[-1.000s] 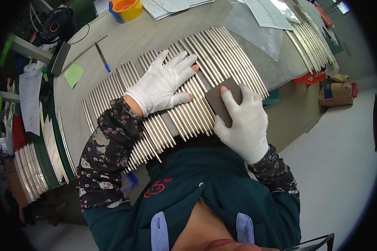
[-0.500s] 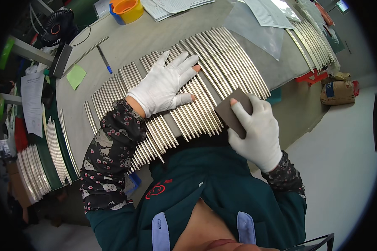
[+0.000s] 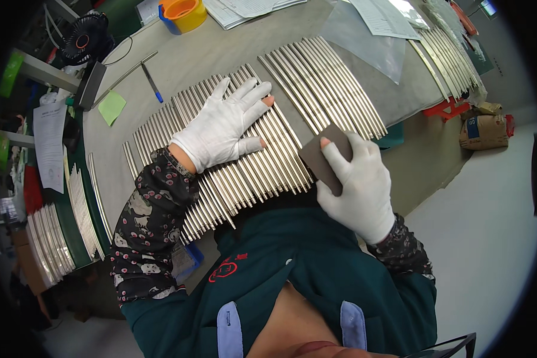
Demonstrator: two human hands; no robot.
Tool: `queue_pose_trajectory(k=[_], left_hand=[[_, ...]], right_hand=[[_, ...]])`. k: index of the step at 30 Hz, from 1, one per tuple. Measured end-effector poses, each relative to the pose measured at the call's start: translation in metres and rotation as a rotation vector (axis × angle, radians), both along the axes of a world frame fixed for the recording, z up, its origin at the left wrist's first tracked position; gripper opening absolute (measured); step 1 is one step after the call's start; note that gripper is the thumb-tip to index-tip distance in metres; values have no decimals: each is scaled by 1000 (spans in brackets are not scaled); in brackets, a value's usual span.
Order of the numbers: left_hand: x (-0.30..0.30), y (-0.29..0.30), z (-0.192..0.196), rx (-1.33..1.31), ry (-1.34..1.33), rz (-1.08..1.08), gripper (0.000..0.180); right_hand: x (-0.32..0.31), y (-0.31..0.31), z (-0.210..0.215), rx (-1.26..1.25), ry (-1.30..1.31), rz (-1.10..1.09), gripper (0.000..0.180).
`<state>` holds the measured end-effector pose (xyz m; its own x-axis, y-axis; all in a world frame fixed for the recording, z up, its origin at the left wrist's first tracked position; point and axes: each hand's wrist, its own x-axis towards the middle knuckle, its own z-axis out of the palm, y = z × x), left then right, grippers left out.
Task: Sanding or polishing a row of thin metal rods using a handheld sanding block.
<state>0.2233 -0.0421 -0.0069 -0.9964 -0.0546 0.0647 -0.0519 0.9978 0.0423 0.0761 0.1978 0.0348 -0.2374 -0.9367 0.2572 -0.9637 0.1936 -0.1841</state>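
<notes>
Grey table [image 3: 238, 48], far side bearing yellow-orange round container [image 3: 188, 14], blue-capped pen [image 3: 152, 82] and green note [image 3: 111, 108]; black fan [image 3: 83, 40] beyond left edge. Slim metal rods [image 3: 340, 86] lie side by side across table middle, near ends toward person, gap between left and right groups. Left hand [image 3: 224, 125], white-gloved, flat on left group, fingers spread. Right hand [image 3: 358, 185], also gloved, grips dark grey pad [image 3: 317, 160] over rods' near ends by gap; contact unclear.

– What's on your left?
– A fan [image 3: 83, 40], then a pen [image 3: 151, 82] and a green note [image 3: 111, 108] on your tabletop [image 3: 232, 51].
– And your right?
– Paper [image 3: 385, 19] over clear plastic [image 3: 370, 52]; farther out, a sack [image 3: 484, 132].
</notes>
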Motion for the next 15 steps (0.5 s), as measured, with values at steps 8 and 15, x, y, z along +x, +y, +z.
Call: queue_pose_trajectory(k=[8, 15], left_hand=[[3, 0, -2, 14, -8, -3, 84], [2, -3, -6, 0, 46, -21, 80]], right_hand=[[0, 18, 0, 28, 27, 33, 56], [3, -2, -2, -18, 74, 19, 56]])
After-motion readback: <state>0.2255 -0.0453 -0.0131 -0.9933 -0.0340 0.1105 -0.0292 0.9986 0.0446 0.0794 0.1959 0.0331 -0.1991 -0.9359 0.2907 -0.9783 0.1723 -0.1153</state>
